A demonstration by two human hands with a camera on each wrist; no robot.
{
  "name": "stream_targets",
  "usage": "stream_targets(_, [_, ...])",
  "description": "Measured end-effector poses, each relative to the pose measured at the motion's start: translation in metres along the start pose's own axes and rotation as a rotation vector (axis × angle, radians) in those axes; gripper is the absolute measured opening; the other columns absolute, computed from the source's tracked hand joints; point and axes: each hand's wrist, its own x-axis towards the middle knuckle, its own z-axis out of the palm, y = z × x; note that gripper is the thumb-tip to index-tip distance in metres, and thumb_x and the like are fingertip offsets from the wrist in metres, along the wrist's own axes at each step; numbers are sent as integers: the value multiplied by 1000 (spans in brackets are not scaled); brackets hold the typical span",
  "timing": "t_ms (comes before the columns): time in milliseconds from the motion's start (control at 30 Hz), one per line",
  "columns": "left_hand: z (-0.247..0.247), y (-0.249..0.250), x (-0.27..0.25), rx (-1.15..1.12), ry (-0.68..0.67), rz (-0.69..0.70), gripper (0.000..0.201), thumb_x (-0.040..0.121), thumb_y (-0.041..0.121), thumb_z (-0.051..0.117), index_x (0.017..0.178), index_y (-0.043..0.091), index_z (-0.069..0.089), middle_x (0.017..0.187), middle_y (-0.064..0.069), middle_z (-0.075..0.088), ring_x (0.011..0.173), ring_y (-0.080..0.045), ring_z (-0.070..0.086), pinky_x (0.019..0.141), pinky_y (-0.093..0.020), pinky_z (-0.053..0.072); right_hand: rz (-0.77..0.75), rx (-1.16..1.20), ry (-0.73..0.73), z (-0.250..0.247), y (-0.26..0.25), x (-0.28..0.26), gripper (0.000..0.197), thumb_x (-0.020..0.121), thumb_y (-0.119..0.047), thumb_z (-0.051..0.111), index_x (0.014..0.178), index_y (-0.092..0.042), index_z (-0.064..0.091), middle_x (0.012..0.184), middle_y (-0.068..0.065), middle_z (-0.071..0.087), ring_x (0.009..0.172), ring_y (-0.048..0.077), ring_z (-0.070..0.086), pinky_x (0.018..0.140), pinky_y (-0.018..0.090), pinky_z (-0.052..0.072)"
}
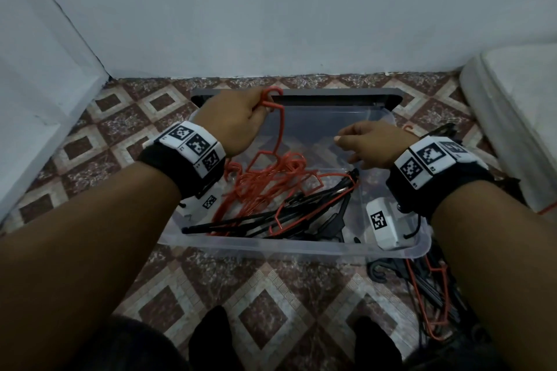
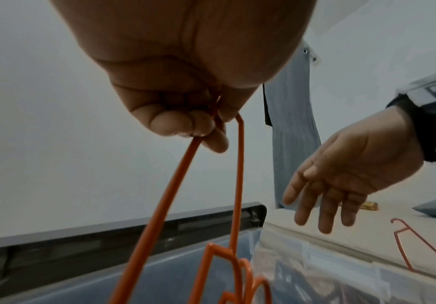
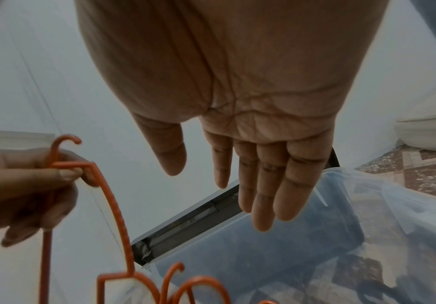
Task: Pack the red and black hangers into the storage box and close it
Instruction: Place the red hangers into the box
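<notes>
My left hand grips a red hanger by its top end above the far left of the clear storage box. The left wrist view shows the fingers curled round the red wire. The hanger hangs down onto a tangle of red hangers lying over black hangers inside the box. My right hand hovers open over the box's right side, fingers straight, holding nothing. The grey lid lies behind the box.
More red and black hangers lie on the patterned tile floor right of the box. A white mattress is at the right, a white wall behind, and a white ledge at the left. My feet are at the bottom.
</notes>
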Motion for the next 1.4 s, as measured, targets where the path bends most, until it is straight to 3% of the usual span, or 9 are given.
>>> stream_targets(200, [-27, 8, -4, -249, 200, -11, 17, 98, 35, 44, 101, 33, 61, 66, 12, 67, 62, 0, 61, 60, -17, 43, -85, -79, -36, 2, -1, -5, 52, 93, -38, 64, 140, -23, 51, 131, 5, 62, 112, 23, 63, 101, 42, 49])
stream_targets(333, [-38, 15, -5, -462, 275, -24, 17, 97, 35, 46, 99, 29, 62, 66, 6, 68, 61, -8, 63, 61, -28, 49, -265, -32, 38, 7, -8, -7, 16, 98, -28, 59, 112, -27, 67, 101, -2, 74, 82, 12, 72, 82, 33, 58])
stream_targets(567, [-33, -2, -5, -383, 384, -277, 40, 86, 63, 52, 99, 25, 55, 82, 6, 65, 72, -13, 66, 65, -34, 54, -347, -150, 225, 3, -11, -6, 27, 101, -34, 53, 84, -17, 66, 75, -12, 71, 58, 3, 65, 62, 24, 49])
stream_targets(667, [-25, -13, -9, -156, 216, -326, 48, 90, 65, 45, 86, 19, 58, 75, 0, 65, 71, -18, 63, 61, -32, 45, -392, -132, 271, 0, -14, -8, 28, 101, -32, 52, 84, -15, 65, 74, -9, 70, 58, 2, 63, 56, 20, 45])
stream_targets(767, [-13, -16, -13, -9, -135, -282, 59, 93, 66, 39, 86, 13, 63, 79, -7, 67, 74, -24, 64, 74, -42, 53, -416, -109, 303, 0, -20, -9, 27, 102, -31, 50, 85, -15, 64, 72, -11, 69, 55, 4, 63, 58, 20, 47])
stream_targets(933, [18, -8, -21, 67, -501, -236, 68, 82, 77, 46, 123, 24, 56, 111, 4, 64, 98, -19, 61, 90, -37, 50, -456, 50, 328, 0, -30, -10, 27, 102, -30, 51, 83, -17, 64, 72, -6, 72, 52, 11, 65, 52, 12, 44])
stream_targets(1133, [45, -3, -19, 161, -445, -108, 49, 94, 59, 46, 128, 25, 54, 114, 1, 65, 95, -23, 60, 74, -27, 38, -509, 251, 321, -4, -37, -12, 28, 102, -31, 52, 87, -12, 66, 72, -5, 73, 51, 20, 64, 49, 27, 51])
stream_targets(1300, [45, -8, -17, 46, -366, -79, 28, 101, 44, 43, 112, 29, 64, 77, 15, 53, 78, -15, 53, 69, -26, 36, -478, 385, 318, -6, -32, -13, 24, 101, -27, 55, 89, -10, 66, 74, 2, 73, 50, 19, 64, 48, 24, 49])
stream_targets(1400, [42, -4, -16, 32, -345, -67, 28, 101, 44, 40, 109, 28, 62, 80, 14, 59, 77, -13, 57, 64, -25, 41, -437, 347, 279, -3, -32, -14, 23, 101, -26, 55, 87, -10, 65, 76, 2, 74, 57, 23, 68, 52, 29, 53])
